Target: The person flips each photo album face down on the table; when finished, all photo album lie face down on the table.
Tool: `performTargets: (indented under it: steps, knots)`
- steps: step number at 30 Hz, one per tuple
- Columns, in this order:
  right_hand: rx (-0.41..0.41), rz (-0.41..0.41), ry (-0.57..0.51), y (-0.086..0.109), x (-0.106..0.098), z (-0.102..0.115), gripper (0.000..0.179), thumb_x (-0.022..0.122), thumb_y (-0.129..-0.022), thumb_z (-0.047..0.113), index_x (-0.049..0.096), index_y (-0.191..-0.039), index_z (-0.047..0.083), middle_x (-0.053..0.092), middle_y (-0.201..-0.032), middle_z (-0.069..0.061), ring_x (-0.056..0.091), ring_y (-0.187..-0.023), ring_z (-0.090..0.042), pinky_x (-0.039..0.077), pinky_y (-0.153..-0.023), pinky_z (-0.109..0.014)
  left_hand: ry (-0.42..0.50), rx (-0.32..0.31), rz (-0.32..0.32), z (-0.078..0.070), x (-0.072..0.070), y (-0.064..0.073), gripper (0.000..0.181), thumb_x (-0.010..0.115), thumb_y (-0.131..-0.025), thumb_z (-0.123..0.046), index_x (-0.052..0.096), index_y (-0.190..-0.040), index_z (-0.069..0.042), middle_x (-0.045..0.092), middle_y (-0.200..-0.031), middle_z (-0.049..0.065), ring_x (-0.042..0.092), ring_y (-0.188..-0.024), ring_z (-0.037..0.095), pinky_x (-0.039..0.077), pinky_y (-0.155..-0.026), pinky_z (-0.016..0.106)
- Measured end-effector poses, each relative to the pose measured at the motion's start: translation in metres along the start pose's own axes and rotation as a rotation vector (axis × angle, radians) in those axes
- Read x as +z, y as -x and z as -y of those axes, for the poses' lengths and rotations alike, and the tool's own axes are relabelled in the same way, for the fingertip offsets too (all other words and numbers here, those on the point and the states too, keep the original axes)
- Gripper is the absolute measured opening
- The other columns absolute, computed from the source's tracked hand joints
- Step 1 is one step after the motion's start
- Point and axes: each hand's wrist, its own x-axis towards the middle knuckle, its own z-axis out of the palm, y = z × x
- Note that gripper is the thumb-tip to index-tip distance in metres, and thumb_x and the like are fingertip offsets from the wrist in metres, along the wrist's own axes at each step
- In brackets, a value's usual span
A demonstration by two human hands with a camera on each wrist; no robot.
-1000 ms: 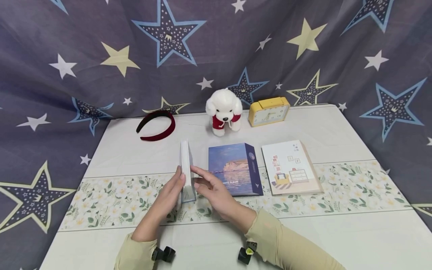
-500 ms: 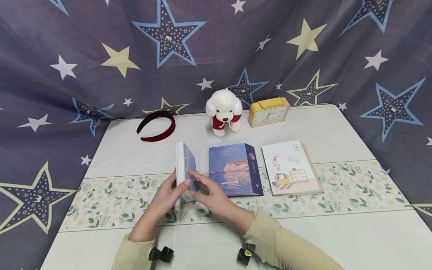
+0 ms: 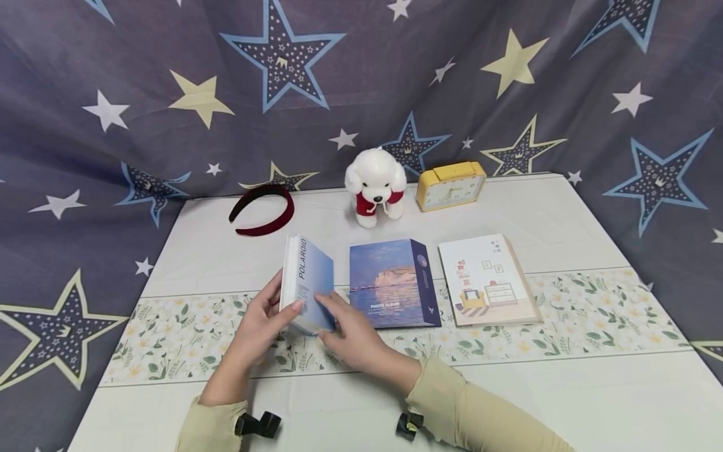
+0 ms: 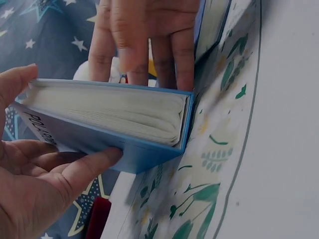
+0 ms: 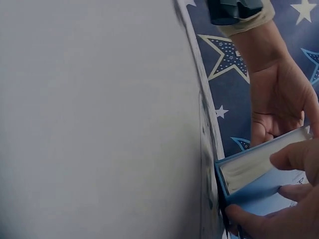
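Observation:
A light-blue photo album (image 3: 319, 282) marked POLAROID stands on edge, leaning, at the left of the row in the head view. Its white page edges face left. My left hand (image 3: 260, 320) grips it, fingers behind the back cover and thumb at the page-edge side. My right hand (image 3: 356, 336) rests extended fingers on the blue cover, with its thumb near the bottom edge. In the left wrist view the thick pages of the photo album (image 4: 109, 107) show between its covers. In the right wrist view my right hand (image 5: 289, 214) is partly cut off by the frame.
Right of the hands lie a blue seascape photo album (image 3: 390, 282) and a white album with a room drawing (image 3: 486, 282). Behind stand a dark-red headband (image 3: 277, 220), a white plush dog (image 3: 375, 182) and a yellow clock (image 3: 452, 187). A star-patterned curtain (image 3: 361, 75) hangs behind the table.
The album has turned from edge-on so its blue POLAROID cover shows, and its page side has shifted left. My left hand has moved left with it; my right fingers have come onto the cover.

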Motion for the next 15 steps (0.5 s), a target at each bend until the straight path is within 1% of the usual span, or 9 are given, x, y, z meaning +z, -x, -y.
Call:
performTargets:
  steps: [3,4,5,7,8,11,13,15]
  knots:
    - [0.010,-0.007,0.076,0.000,0.002,0.000,0.064,0.064,-0.092,0.009,0.039,-0.151,0.015,0.026,-0.155,-0.024,0.030,-0.141,-0.036,0.035,-0.109,-0.047,0.007,0.004,-0.028,0.000,-0.003,0.001,0.077,0.060,-0.096,-0.007,0.016,-0.158,-0.018,0.035,-0.152,0.019,0.054,-0.124,0.025,0.053,-0.088,0.034]
    - [0.012,-0.008,0.090,0.000,0.002,0.000,0.063,0.063,-0.093,0.009,0.039,-0.150,0.015,0.026,-0.155,-0.024,0.031,-0.140,-0.037,0.035,-0.109,-0.047,0.010,0.004,-0.035,0.000,-0.004,0.001,0.078,0.060,-0.096,-0.006,0.015,-0.158,-0.020,0.034,-0.154,0.018,0.053,-0.125,0.023,0.053,-0.089,0.033]
    - [0.017,-0.006,0.097,0.000,0.002,-0.001,0.062,0.063,-0.093,0.009,0.040,-0.150,0.014,0.025,-0.155,-0.024,0.033,-0.139,-0.037,0.038,-0.108,-0.046,0.014,0.006,-0.040,0.000,-0.005,0.002,0.078,0.060,-0.096,-0.006,0.014,-0.158,-0.020,0.032,-0.155,0.017,0.053,-0.125,0.021,0.052,-0.089,0.032]
    - [0.028,-0.001,0.101,-0.001,0.002,-0.001,0.059,0.062,-0.094,0.009,0.041,-0.149,0.013,0.024,-0.156,-0.024,0.035,-0.138,-0.036,0.043,-0.104,-0.042,0.035,0.011,-0.041,0.001,-0.007,0.004,0.078,0.058,-0.097,-0.005,0.012,-0.158,-0.020,0.029,-0.156,0.017,0.053,-0.125,0.016,0.052,-0.090,0.032]
    - [0.035,0.002,0.104,-0.001,0.001,-0.001,0.058,0.062,-0.094,0.009,0.042,-0.149,0.012,0.023,-0.156,-0.024,0.035,-0.138,-0.036,0.043,-0.104,-0.042,0.049,0.012,-0.039,0.002,-0.008,0.005,0.078,0.057,-0.098,-0.005,0.011,-0.158,-0.020,0.027,-0.157,0.017,0.053,-0.125,0.015,0.052,-0.090,0.032]
    - [0.058,0.010,0.095,-0.001,0.000,0.000,0.054,0.061,-0.096,0.011,0.044,-0.147,0.011,0.020,-0.157,-0.024,0.041,-0.134,-0.035,0.048,-0.098,-0.036,0.085,0.016,-0.021,0.003,-0.013,0.007,0.075,0.053,-0.100,-0.005,0.008,-0.158,-0.016,0.022,-0.158,0.020,0.055,-0.122,0.010,0.052,-0.090,0.033]
    - [0.065,0.010,0.088,-0.002,-0.001,-0.001,0.053,0.061,-0.096,0.011,0.045,-0.146,0.011,0.021,-0.156,-0.025,0.045,-0.132,-0.034,0.049,-0.097,-0.034,0.099,0.011,-0.010,0.002,-0.016,0.008,0.073,0.051,-0.101,-0.006,0.007,-0.158,-0.014,0.020,-0.158,0.023,0.056,-0.119,0.009,0.052,-0.089,0.034]
    - [0.071,0.014,0.069,-0.002,-0.001,-0.001,0.052,0.061,-0.096,0.010,0.046,-0.146,0.010,0.020,-0.156,-0.026,0.049,-0.129,-0.033,0.049,-0.096,-0.030,0.094,0.006,-0.002,0.001,-0.020,0.010,0.071,0.050,-0.102,-0.007,0.007,-0.158,-0.011,0.021,-0.156,0.026,0.058,-0.116,0.010,0.053,-0.088,0.034]
